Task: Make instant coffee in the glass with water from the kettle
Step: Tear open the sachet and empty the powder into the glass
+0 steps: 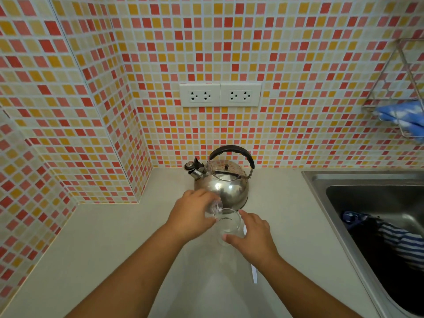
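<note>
Head view: the right hand (252,235) is curling its thumb and fingers around the clear glass (228,223) standing on the pale counter (114,249), apparently steadying it, while the left hand (192,214) is tilting a small clear object (214,208) over the glass rim with its fingers closed on it, probably to tip something in, though what it is cannot be told. The steel kettle (221,182) is standing just behind the glass, spout to the left and handle upright, within easy reach for pouring, and a sink (367,203) is holding striped cloth at right. No brand, label or legible writing is showing anywhere, and the two wall sockets (220,95) are bearing none.
</note>
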